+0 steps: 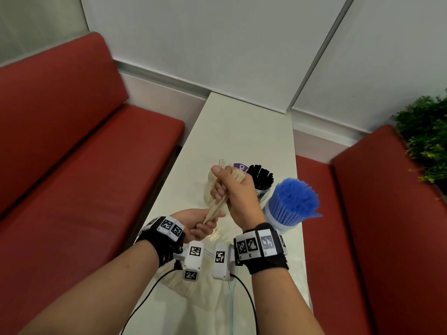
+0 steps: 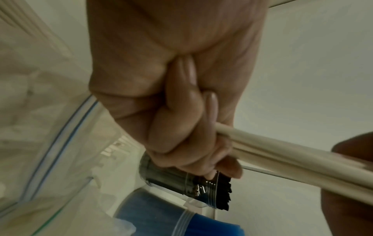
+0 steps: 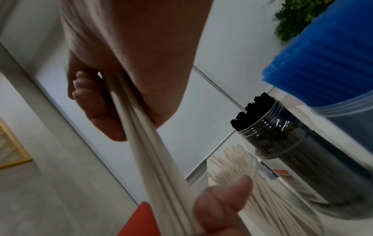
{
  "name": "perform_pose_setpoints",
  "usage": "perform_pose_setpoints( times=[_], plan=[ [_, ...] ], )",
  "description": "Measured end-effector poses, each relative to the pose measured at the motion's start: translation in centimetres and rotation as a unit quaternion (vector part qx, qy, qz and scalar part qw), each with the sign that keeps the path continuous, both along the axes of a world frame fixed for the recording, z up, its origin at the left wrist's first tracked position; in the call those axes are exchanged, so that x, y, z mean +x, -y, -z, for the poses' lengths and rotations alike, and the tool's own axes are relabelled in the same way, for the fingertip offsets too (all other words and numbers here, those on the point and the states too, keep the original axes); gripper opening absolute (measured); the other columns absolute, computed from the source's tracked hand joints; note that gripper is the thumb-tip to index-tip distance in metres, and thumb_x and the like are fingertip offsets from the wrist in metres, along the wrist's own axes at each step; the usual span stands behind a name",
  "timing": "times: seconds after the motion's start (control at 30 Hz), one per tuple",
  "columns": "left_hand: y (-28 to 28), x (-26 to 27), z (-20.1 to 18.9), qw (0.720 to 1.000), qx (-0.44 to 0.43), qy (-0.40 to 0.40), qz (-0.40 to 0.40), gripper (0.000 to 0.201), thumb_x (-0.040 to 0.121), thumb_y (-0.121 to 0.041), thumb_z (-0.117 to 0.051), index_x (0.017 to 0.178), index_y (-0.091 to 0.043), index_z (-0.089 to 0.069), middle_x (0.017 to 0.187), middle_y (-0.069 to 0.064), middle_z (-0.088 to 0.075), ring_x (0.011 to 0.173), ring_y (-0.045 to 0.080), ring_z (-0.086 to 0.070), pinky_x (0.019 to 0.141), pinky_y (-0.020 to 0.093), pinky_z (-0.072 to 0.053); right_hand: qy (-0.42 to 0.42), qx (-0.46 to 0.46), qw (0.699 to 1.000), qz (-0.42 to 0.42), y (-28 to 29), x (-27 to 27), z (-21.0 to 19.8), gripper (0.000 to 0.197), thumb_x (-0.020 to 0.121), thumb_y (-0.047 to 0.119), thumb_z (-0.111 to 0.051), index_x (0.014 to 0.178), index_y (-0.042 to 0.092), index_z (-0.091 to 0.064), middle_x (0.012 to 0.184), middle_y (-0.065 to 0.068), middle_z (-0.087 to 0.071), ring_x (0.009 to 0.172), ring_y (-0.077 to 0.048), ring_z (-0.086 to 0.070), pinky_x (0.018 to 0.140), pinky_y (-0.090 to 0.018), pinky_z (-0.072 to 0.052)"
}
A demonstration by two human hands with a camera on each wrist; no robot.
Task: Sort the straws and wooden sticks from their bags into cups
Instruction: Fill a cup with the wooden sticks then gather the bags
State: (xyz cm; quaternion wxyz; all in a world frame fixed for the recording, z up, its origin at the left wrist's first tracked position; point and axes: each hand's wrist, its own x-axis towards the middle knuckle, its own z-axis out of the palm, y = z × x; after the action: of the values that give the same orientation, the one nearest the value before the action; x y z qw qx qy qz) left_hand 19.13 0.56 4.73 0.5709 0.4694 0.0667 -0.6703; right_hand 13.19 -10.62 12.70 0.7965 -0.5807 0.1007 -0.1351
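Tabletop (image 1: 242, 131): sticks (image 1: 216, 209) between hands.

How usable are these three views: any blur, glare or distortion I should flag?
Head view: evenly lit and mostly sharp, with wide-angle bending of the wall lines; both hands are legible. Left wrist view: soft and dim, the bundle of wooden sticks streaked, the zip bag hazy. Right wrist view: the sticks are smeared near the lens, with small glints on the cup of black straws.
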Motion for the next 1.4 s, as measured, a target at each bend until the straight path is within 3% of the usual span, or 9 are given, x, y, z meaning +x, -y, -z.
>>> perform_pose_setpoints(
  times=[0.23, 0.33, 0.47, 0.67, 0.8, 0.93, 1.2, 1.3, 1.4],
  plan=[
    [1.3, -0.1, 1.6, 0.991, 0.077, 0.089, -0.061, 0.034, 0.102, -0.024, -0.046, 0.074, -0.006, -0.056, 0.059, 0.004, -0.05, 0.038, 0.008, -0.041, 0.031, 0.015, -0.03, -0.042, -0.043, 0.997, 0.056, 2.0, 0.8, 0.4, 0.046, 0.1, 0.027, -0.067, 0.062, 0.018, -0.044, 0.051, 0.0, -0.036, 0.044, -0.015, -0.031, 0.051, -0.031, -0.033],
    [1.8, 0.5, 1.9, 0.975, 0.066, 0.164, -0.137, 0.031, 0.101, -0.014, -0.049, 0.083, 0.007, -0.063, 0.069, 0.017, -0.061, 0.055, 0.022, -0.061, 0.053, 0.027, -0.056, -0.005, -0.086, 0.987, 0.134, 4.2, 2.5, -2.6, 0.046, 0.097, 0.039, -0.07, 0.063, 0.018, -0.047, 0.053, -0.001, -0.04, 0.047, -0.017, -0.038, 0.054, -0.031, -0.041],
    [2.6, 1.9, 1.6, 0.928, 0.095, 0.334, -0.136, 0.018, 0.094, -0.006, -0.059, 0.096, 0.01, -0.068, 0.088, 0.023, -0.068, 0.076, 0.026, -0.066, 0.08, 0.034, -0.06, 0.071, -0.123, 0.969, 0.201, 6.6, 6.1, -5.8, 0.044, 0.095, 0.038, -0.073, 0.06, 0.026, -0.048, 0.051, 0.002, -0.046, 0.047, -0.018, -0.042, 0.055, -0.03, -0.042],
    [3.6, 2.3, 2.2, 0.798, 0.224, 0.539, 0.15, 0.021, 0.09, -0.01, -0.06, 0.101, 0.005, -0.07, 0.103, 0.019, -0.072, 0.098, 0.029, -0.069, 0.086, 0.035, -0.056, 0.006, -0.146, 0.965, 0.217, 6.6, 10.4, -0.6, 0.056, 0.097, 0.03, -0.071, 0.069, -0.005, -0.04, 0.065, -0.014, -0.041, 0.059, -0.026, -0.032, 0.051, -0.026, -0.033],
    [3.7, 1.8, 3.7, 0.719, 0.256, 0.589, 0.265, 0.025, 0.09, -0.02, -0.064, 0.092, 0.004, -0.064, 0.108, 0.019, -0.068, 0.102, 0.029, -0.065, 0.076, 0.031, -0.049, -0.074, -0.162, 0.96, 0.215, 6.7, 10.5, 4.1, 0.048, 0.097, 0.033, -0.072, 0.068, 0.005, -0.047, 0.062, -0.012, -0.044, 0.057, -0.022, -0.036, 0.056, -0.028, -0.037],
    [3.9, 1.2, 5.8, 0.695, 0.281, 0.583, 0.313, 0.039, 0.087, -0.036, -0.067, 0.105, -0.002, -0.065, 0.109, 0.012, -0.067, 0.102, 0.025, -0.065, 0.074, 0.028, -0.048, -0.128, -0.17, 0.955, 0.206, 7.0, 10.2, 6.5, 0.037, 0.093, 0.032, -0.076, 0.071, 0.011, -0.055, 0.06, -0.003, -0.057, 0.053, -0.009, -0.046, 0.063, -0.027, -0.044],
    [5.1, -0.1, 8.8, 0.643, 0.355, 0.57, 0.369, 0.072, 0.069, -0.062, -0.076, 0.117, -0.011, -0.061, 0.118, 0.005, -0.054, 0.111, 0.024, -0.056, 0.087, 0.034, -0.051, -0.096, -0.217, 0.948, 0.21, 7.6, 10.6, 6.6, 0.011, 0.101, 0.026, -0.064, 0.092, 0.021, -0.062, 0.071, 0.002, -0.063, 0.07, -0.012, -0.063, 0.07, -0.028, -0.05],
    [5.4, -0.9, 9.1, 0.603, 0.38, 0.571, 0.407, 0.067, 0.077, -0.053, -0.073, 0.127, -0.014, -0.053, 0.127, 0.003, -0.049, 0.12, 0.023, -0.05, 0.092, 0.035, -0.044, -0.15, -0.259, 0.944, 0.139, 7.2, 10.3, 7.8, 0.011, 0.102, 0.018, -0.062, 0.092, 0.014, -0.066, 0.075, 0.001, -0.065, 0.074, -0.013, -0.061, 0.076, -0.037, -0.052],
    [4.8, -1.4, 9.5, 0.59, 0.375, 0.604, 0.383, 0.033, 0.092, -0.023, -0.06, 0.123, -0.013, -0.058, 0.124, 0.004, -0.055, 0.114, 0.023, -0.055, 0.09, 0.033, -0.045, -0.164, -0.254, 0.944, 0.131, 7.0, 9.8, 8.5, 0.01, 0.093, 0.01, -0.075, 0.095, 0.017, -0.068, 0.08, 0.001, -0.065, 0.071, -0.002, -0.059, 0.072, -0.024, -0.049]
  ],
)
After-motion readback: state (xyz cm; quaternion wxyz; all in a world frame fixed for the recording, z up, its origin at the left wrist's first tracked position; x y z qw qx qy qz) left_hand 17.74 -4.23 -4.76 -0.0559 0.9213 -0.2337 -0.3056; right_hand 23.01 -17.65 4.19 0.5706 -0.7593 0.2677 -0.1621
